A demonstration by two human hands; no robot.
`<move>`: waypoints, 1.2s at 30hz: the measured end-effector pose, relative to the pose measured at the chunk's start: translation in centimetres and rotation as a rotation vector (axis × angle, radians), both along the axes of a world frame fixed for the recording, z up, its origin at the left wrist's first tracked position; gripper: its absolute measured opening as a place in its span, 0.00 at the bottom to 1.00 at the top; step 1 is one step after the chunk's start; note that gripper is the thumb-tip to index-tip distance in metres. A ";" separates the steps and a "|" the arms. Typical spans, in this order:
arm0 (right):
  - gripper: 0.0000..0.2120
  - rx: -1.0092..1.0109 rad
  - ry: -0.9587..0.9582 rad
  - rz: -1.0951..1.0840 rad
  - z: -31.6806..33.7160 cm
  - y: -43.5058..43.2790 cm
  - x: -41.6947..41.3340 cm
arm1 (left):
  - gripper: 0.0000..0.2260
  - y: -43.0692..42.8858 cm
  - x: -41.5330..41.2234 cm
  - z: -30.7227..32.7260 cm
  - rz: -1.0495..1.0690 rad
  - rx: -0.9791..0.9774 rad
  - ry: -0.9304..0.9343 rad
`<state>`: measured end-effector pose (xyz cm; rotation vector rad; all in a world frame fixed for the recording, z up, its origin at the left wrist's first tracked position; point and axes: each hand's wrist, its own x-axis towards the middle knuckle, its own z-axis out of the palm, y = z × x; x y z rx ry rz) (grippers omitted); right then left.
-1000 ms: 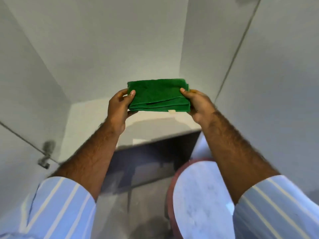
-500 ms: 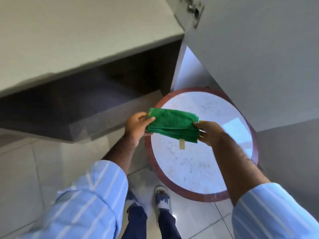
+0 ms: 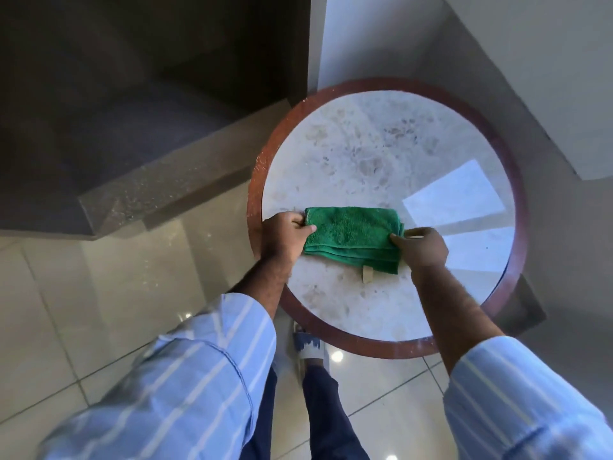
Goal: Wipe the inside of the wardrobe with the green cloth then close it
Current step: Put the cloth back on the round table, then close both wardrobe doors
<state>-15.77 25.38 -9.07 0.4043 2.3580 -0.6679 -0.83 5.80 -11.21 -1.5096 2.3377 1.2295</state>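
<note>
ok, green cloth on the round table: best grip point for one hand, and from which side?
Take the green cloth at a short folded end, as the left hand and right hand do now. It lies folded flat in layers on the round table, so I'd pinch through all layers from the side, not the loose near edge with the tag.

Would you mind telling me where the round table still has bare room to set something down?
The round table is bare over its whole far half, between the green cloth and the red-brown rim, and in a smaller near patch below the cloth's tag. The only crowded band is the middle, where the left hand and right hand hold the cloth's ends.
</note>
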 end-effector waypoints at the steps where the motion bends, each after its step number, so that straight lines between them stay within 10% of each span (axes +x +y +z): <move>1: 0.22 0.081 0.081 0.115 0.3 -0.3 0.2 | 0.11 0.0 -0.1 0.2 -0.032 -0.030 -0.029; 10: 0.38 0.109 0.565 1.497 8.1 -10.5 1.6 | 0.31 -5.3 1.8 8.9 -0.369 -0.554 -0.046; 36: 0.39 -0.063 1.743 1.596 66.2 -33.4 8.4 | 0.42 -24.5 14.5 66.7 -0.308 -1.406 -0.048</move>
